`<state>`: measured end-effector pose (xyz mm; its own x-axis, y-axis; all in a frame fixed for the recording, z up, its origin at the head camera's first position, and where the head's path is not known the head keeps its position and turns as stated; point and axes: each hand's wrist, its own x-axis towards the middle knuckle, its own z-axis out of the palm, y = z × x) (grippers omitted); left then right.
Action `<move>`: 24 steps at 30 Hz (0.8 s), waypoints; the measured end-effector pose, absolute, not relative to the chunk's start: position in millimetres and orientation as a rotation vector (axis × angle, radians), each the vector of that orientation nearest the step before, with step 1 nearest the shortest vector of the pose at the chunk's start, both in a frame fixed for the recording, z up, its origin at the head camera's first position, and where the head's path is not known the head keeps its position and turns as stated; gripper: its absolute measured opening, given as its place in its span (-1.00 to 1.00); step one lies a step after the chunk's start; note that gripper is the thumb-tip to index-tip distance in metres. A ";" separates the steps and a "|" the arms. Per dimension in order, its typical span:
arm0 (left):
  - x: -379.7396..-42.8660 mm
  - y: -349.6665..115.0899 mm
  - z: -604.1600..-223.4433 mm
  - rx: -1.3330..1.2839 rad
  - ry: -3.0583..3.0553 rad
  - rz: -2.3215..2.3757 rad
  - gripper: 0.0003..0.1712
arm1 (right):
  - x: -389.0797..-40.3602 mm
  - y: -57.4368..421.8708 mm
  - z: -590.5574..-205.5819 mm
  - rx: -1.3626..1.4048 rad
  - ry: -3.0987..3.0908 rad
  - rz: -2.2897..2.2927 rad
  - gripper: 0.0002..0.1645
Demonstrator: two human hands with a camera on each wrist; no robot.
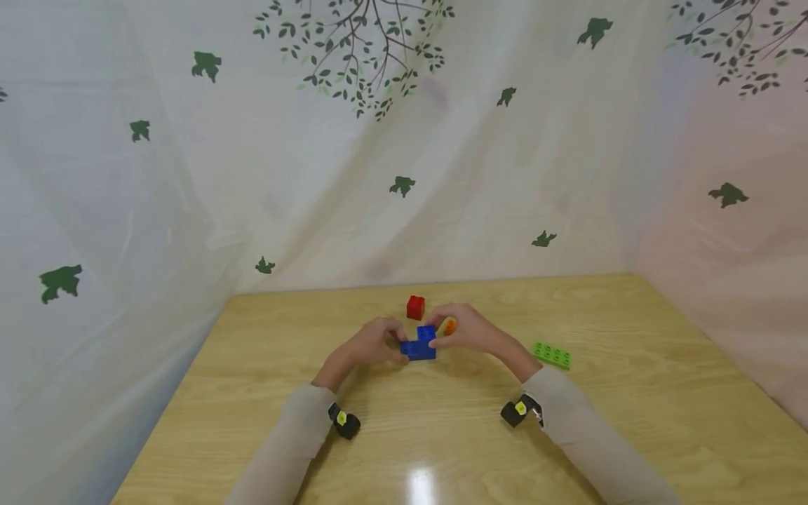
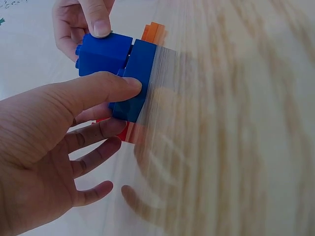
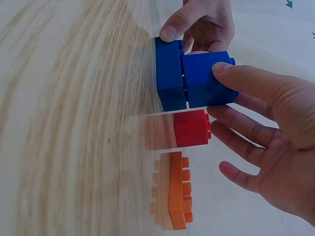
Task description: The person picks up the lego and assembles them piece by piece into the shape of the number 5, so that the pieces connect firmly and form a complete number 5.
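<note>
On the table a longer, low blue toy brick (image 1: 416,352) is pinched at its left end by my left hand (image 1: 377,341). My right hand (image 1: 466,330) pinches a taller blue brick (image 1: 426,332) over the right part of the longer one. A narrow gap shows between the two blue bricks in the right wrist view, with the taller brick (image 3: 204,81) slightly tilted against the lower brick (image 3: 170,81). Behind them stands a red brick (image 1: 415,307). An orange studded brick (image 1: 451,327) lies beside my right fingers, partly hidden by them in the head view.
A light green studded brick (image 1: 552,355) lies on the wooden table (image 1: 404,428) near my right forearm. Behind the table hangs a pale curtain (image 1: 353,210) printed with leaves and birds. Each wrist carries a small black camera, such as the left one (image 1: 344,422).
</note>
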<state>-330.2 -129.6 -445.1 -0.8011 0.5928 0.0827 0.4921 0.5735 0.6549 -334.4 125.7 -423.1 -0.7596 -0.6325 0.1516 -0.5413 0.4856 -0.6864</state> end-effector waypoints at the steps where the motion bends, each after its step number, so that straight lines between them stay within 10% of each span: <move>1: -330.0 -129.0 -445.2 0.923 2.657 1.035 -0.69 | -333.7 126.3 -422.8 -1.038 2.599 -1.141 -0.61; 24: -330.8 -128.3 -446.9 0.856 2.642 1.061 -0.70 | -334.8 125.7 -423.3 -0.989 2.577 -1.173 -0.65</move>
